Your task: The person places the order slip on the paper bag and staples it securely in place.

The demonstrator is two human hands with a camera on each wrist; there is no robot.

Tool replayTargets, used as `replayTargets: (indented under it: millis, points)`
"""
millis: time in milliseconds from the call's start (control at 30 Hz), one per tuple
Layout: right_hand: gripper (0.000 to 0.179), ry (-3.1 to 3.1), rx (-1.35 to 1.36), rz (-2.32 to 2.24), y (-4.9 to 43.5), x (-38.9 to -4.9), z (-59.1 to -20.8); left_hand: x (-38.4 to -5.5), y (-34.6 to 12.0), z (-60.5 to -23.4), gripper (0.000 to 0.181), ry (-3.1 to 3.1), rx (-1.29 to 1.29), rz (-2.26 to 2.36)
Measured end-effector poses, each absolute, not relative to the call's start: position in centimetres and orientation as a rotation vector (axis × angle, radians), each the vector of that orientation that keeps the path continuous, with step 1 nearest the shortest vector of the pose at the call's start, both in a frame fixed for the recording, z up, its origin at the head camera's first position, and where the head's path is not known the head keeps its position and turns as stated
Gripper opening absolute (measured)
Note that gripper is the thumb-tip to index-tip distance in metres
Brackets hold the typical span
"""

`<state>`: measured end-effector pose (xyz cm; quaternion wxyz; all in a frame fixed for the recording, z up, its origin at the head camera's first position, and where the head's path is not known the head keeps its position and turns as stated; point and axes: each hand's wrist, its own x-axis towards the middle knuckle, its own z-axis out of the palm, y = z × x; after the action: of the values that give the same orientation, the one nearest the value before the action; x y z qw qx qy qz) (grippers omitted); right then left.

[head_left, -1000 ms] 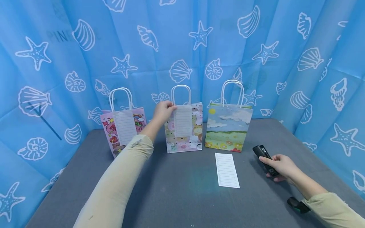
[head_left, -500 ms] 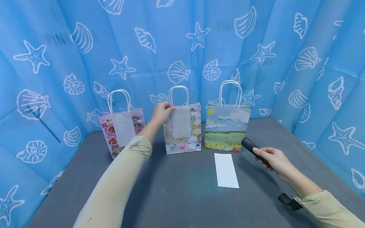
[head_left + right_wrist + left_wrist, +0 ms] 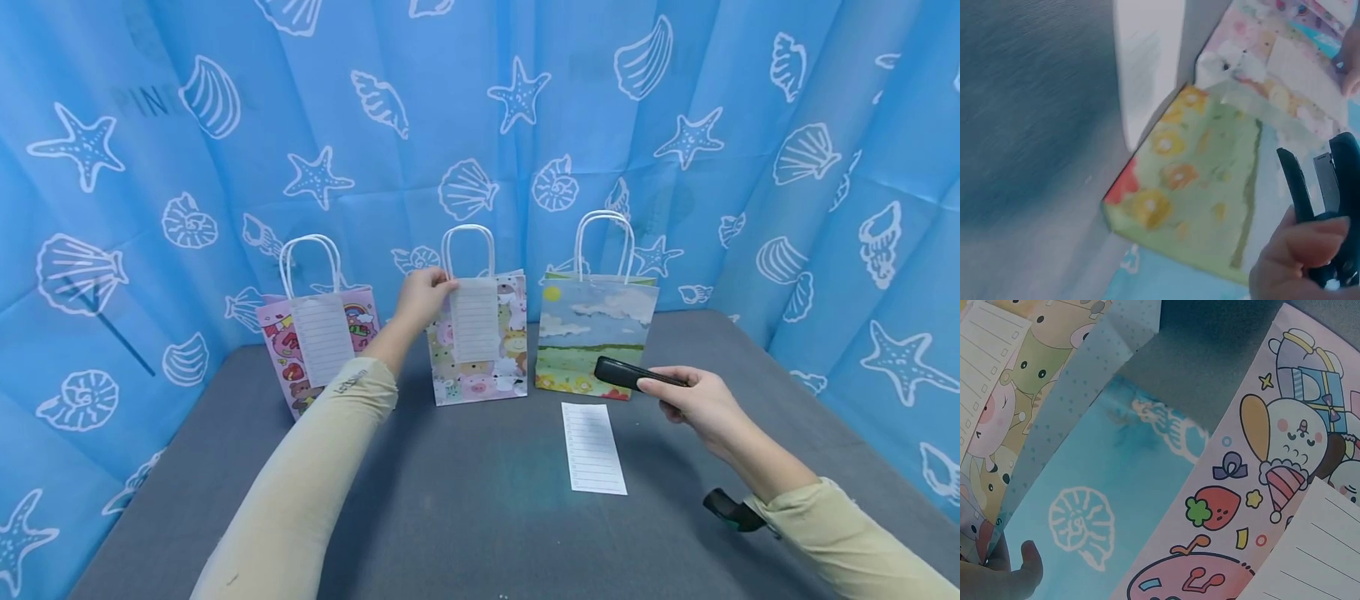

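My left hand (image 3: 424,297) pinches the top left corner of a lined paper slip (image 3: 476,320) against the top edge of the animal-print gift bag (image 3: 491,385). In my right hand (image 3: 701,408) is a black stapler (image 3: 630,372), raised over the table before the landscape gift bag (image 3: 570,363). The right wrist view shows the stapler (image 3: 1297,181) with its arms apart, gripped near its rear end. Left of my left hand stands a pink gift bag (image 3: 291,358) with another lined slip (image 3: 322,340) at its front. A third lined slip (image 3: 593,448) lies flat on the table.
The grey table (image 3: 465,517) carries the three bags in a row near its back. A blue curtain (image 3: 420,108) with shells and starfish hangs behind and around it. A black wrist device (image 3: 733,510) shows below my right sleeve.
My right hand has carried the stapler left and slightly up, from right of the loose slip to before the landscape bag, turning it to point left. The left hand keeps its hold.
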<state>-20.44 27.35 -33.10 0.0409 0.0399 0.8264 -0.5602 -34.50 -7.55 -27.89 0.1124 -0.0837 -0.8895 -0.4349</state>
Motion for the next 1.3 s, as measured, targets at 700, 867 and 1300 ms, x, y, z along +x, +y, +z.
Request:
replayTargets:
  millis: [700, 867, 1300]
  points:
    - [0.012, 1.905, 0.037, -2.421, 22.6, -22.4, -30.6, -34.5, -8.1, -27.8, 0.024, -2.590, -0.246, -1.286]
    - [0.008, 1.706, 0.007, -2.536, 21.4, -22.7, -30.3, -34.6, -8.0, -27.9, 0.024, -2.592, -0.247, -1.287]
    - [0.061, 1.353, 0.148, -2.647, 18.7, -24.5, -28.9, -34.7, -7.7, -28.0, 0.023, -2.589, -0.252, -1.279]
